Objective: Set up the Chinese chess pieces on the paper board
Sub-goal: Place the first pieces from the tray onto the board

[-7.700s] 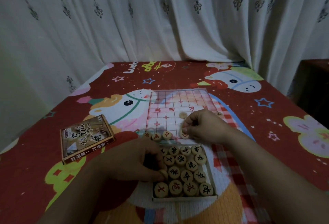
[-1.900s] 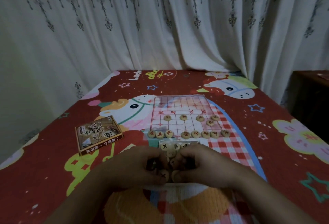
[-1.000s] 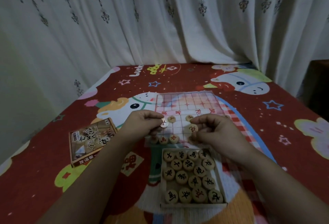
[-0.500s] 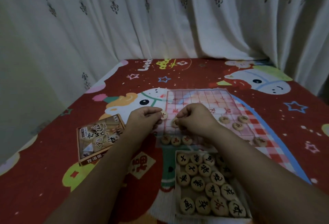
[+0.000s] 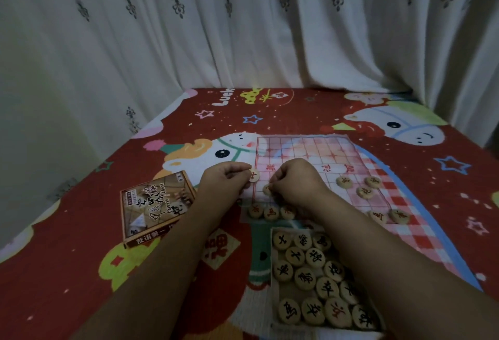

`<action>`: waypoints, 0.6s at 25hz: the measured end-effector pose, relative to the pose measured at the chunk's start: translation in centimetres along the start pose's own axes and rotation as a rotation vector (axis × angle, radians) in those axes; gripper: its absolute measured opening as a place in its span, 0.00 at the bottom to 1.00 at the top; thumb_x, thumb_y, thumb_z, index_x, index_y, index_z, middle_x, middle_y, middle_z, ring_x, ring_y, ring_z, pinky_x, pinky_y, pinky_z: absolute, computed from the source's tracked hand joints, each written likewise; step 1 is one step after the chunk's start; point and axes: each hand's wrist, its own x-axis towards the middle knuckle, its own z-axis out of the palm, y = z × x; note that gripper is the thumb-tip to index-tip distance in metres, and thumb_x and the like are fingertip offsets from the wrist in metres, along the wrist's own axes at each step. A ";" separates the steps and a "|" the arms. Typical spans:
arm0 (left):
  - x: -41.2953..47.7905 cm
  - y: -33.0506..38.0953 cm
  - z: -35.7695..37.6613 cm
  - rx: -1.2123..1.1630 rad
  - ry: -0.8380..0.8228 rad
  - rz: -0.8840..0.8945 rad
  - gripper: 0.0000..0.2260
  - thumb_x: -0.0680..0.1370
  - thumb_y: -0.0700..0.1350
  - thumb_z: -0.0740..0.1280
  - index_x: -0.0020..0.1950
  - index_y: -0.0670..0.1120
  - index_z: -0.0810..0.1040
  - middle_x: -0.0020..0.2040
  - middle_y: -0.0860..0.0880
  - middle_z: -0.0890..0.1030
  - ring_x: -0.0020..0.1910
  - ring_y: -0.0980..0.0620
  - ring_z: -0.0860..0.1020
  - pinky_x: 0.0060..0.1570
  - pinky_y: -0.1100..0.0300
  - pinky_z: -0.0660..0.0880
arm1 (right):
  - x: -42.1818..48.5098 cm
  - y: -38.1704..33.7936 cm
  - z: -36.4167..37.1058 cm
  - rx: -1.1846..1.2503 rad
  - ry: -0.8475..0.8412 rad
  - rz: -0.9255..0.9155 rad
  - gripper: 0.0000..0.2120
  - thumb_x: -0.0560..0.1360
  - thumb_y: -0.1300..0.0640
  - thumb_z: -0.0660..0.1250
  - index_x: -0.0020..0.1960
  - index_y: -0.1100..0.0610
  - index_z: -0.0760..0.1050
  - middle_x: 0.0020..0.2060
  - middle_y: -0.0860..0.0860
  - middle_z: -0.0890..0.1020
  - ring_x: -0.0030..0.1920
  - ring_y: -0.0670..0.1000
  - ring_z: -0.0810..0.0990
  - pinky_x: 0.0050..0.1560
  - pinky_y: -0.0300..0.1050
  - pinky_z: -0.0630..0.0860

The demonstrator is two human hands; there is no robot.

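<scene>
Partly done: near side mostly placed, many pieces [image 5: 305, 277] wait in the box [image 5: 272, 285].
Left hand [image 5: 225, 179] and right hand [image 5: 295, 180] each pinch a piece over the board [image 5: 302, 148]; far half bare.

Two bare forearms of one person reach in from the bottom edge of the view. The left forearm [image 5: 172, 253] and the right forearm [image 5: 391, 258] are uncovered along all their visible length, broad at the near edge and narrowing toward the wrists. The left grip [image 5: 224, 180] is a bare hand with a rounded back and short fingers. The right grip [image 5: 294, 177] is a bare hand too, with its knuckles showing as soft ridges. The light is dim, so nails and fine detail cannot be made out.
</scene>
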 end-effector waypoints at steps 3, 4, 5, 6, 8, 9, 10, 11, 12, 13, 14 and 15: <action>0.0 -0.1 0.0 0.005 0.002 0.007 0.07 0.77 0.41 0.70 0.54 0.43 0.83 0.40 0.48 0.84 0.36 0.59 0.81 0.35 0.67 0.77 | -0.4 0.1 -0.3 0.022 -0.004 -0.020 0.06 0.76 0.62 0.69 0.42 0.63 0.82 0.39 0.58 0.85 0.42 0.57 0.85 0.46 0.57 0.83; 0.0 -0.1 0.0 0.001 0.004 0.008 0.07 0.76 0.41 0.70 0.54 0.43 0.83 0.41 0.48 0.84 0.36 0.59 0.82 0.36 0.67 0.77 | -0.8 0.1 -0.6 0.061 0.011 -0.036 0.06 0.76 0.62 0.69 0.42 0.61 0.82 0.39 0.56 0.85 0.42 0.56 0.85 0.46 0.56 0.83; -0.1 -0.1 0.0 -0.011 0.006 0.006 0.08 0.76 0.41 0.70 0.54 0.43 0.83 0.41 0.47 0.85 0.36 0.58 0.82 0.36 0.66 0.77 | -1.3 0.0 -1.0 0.116 0.041 -0.059 0.05 0.76 0.62 0.68 0.42 0.59 0.82 0.39 0.54 0.85 0.41 0.54 0.84 0.45 0.54 0.84; -0.1 0.0 0.0 -0.026 0.010 0.004 0.08 0.76 0.41 0.71 0.54 0.43 0.83 0.42 0.46 0.85 0.37 0.57 0.82 0.36 0.66 0.77 | -1.9 0.0 -1.4 0.184 0.073 -0.086 0.05 0.77 0.63 0.68 0.44 0.57 0.81 0.39 0.51 0.84 0.40 0.52 0.84 0.42 0.50 0.84; -0.3 0.4 0.1 -0.064 0.006 0.006 0.08 0.75 0.42 0.72 0.53 0.43 0.83 0.42 0.45 0.85 0.36 0.57 0.82 0.36 0.63 0.77 | -3.4 0.0 -1.9 0.319 0.096 -0.159 0.06 0.77 0.63 0.69 0.51 0.54 0.80 0.41 0.47 0.81 0.38 0.44 0.82 0.35 0.38 0.79; -0.4 0.7 0.2 -0.092 -0.004 0.009 0.08 0.75 0.42 0.72 0.53 0.44 0.82 0.42 0.46 0.85 0.37 0.56 0.82 0.36 0.61 0.78 | -4.2 0.0 -1.9 0.349 0.078 -0.206 0.10 0.77 0.62 0.70 0.57 0.53 0.79 0.44 0.46 0.80 0.37 0.41 0.82 0.35 0.33 0.77; -0.5 0.9 0.4 -0.122 -0.021 0.017 0.08 0.75 0.42 0.72 0.53 0.44 0.82 0.42 0.46 0.85 0.37 0.56 0.82 0.37 0.60 0.78 | -4.8 0.2 -1.7 0.326 0.060 -0.251 0.15 0.76 0.60 0.72 0.62 0.51 0.77 0.47 0.45 0.79 0.39 0.40 0.81 0.36 0.32 0.77; -0.7 1.2 0.6 -0.150 -0.041 0.029 0.08 0.75 0.42 0.72 0.54 0.44 0.82 0.42 0.47 0.86 0.39 0.55 0.83 0.38 0.59 0.79 | -5.2 0.4 -1.6 0.279 0.053 -0.289 0.20 0.75 0.58 0.73 0.66 0.49 0.76 0.49 0.44 0.79 0.41 0.42 0.81 0.39 0.35 0.78; -0.9 1.4 0.8 -0.175 -0.060 0.040 0.08 0.75 0.41 0.72 0.53 0.44 0.82 0.42 0.47 0.86 0.39 0.54 0.83 0.38 0.60 0.79 | -5.5 0.6 -1.4 0.245 0.060 -0.317 0.22 0.75 0.57 0.74 0.67 0.47 0.75 0.49 0.44 0.79 0.43 0.44 0.81 0.42 0.39 0.80; -1.2 1.6 0.9 -0.202 -0.078 0.040 0.07 0.75 0.40 0.72 0.53 0.44 0.82 0.41 0.47 0.86 0.38 0.53 0.83 0.37 0.61 0.78 | -5.8 0.7 -1.4 0.243 0.077 -0.339 0.22 0.75 0.57 0.74 0.67 0.47 0.76 0.48 0.44 0.79 0.44 0.45 0.80 0.44 0.42 0.81; -1.3 1.7 1.1 -0.223 -0.094 0.033 0.07 0.75 0.40 0.72 0.53 0.43 0.82 0.41 0.47 0.85 0.37 0.53 0.83 0.36 0.62 0.78 | -6.0 1.0 -1.5 0.253 0.096 -0.355 0.20 0.75 0.57 0.74 0.65 0.46 0.77 0.46 0.45 0.80 0.44 0.46 0.80 0.45 0.42 0.81; -1.5 1.8 1.3 -0.234 -0.111 0.027 0.07 0.75 0.39 0.72 0.52 0.42 0.82 0.41 0.46 0.85 0.36 0.53 0.82 0.36 0.61 0.78 | -6.1 1.1 -1.6 0.267 0.115 -0.370 0.17 0.75 0.57 0.73 0.63 0.46 0.78 0.44 0.46 0.81 0.44 0.46 0.80 0.45 0.42 0.81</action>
